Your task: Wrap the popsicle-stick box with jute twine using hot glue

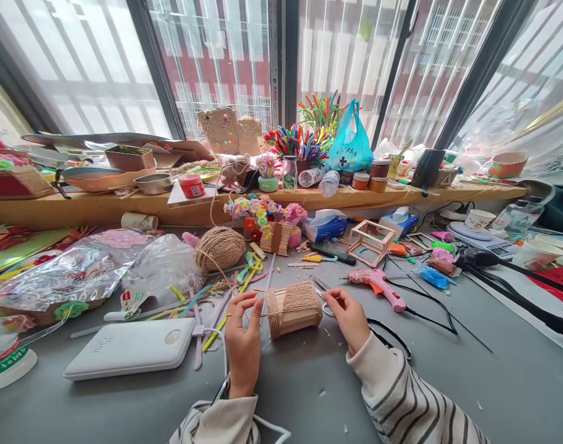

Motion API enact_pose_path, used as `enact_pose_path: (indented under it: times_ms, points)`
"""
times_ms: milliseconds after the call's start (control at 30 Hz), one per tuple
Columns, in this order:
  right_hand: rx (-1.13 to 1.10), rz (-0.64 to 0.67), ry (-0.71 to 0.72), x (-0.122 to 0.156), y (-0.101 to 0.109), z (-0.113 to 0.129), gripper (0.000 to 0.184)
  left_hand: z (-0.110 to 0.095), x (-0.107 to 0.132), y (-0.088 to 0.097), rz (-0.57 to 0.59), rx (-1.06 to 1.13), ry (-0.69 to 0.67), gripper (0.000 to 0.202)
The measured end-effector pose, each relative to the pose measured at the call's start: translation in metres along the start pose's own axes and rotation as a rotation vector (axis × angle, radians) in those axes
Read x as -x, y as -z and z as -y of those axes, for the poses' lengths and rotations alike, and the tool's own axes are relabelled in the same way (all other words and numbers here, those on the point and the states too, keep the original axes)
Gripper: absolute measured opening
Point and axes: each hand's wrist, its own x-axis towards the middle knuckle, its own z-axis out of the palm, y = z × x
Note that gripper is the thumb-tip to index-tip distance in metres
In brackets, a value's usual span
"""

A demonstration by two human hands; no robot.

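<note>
A small barrel of pale wooden sticks (294, 309), partly wrapped in twine, lies on its side on the grey table. At its left end my left hand (243, 339) is closed, with thumb and fingers pinching a strand of twine (264, 316). My right hand (351, 319) is closed on the handle of a pair of scissors (328, 307), just right of the barrel. The scissors' blades point away, up and left. Behind my left hand sits a large ball of twine (220, 248), a loose strand trailing from it.
A white power bank (131, 348) with a cable lies left of my left hand. The pink glue gun (378, 287) and its black cord are to the right. Behind stand a wooden stick frame (370, 242) and pipe-cleaner flowers (258, 209). A cluttered ledge (244, 200) runs below the windows.
</note>
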Motion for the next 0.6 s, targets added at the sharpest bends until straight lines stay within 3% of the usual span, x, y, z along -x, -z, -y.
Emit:
enact_pose_path:
  times_ms: [233, 467, 600]
  points:
    - [0.318, -0.002, 0.200, -0.011, 0.021, -0.003, 0.029, 0.001, 0.000, 0.001, 0.005, -0.011, -0.009, 0.033]
    - [0.553, -0.015, 0.302, -0.007, 0.020, -0.008, 0.039, 0.001, 0.001, 0.002, 0.001, -0.026, -0.009, 0.032]
    - [0.840, 0.009, 0.349, -0.007, 0.024, -0.013, 0.023, 0.002, 0.000, 0.002, 0.004, -0.032, -0.006, 0.039]
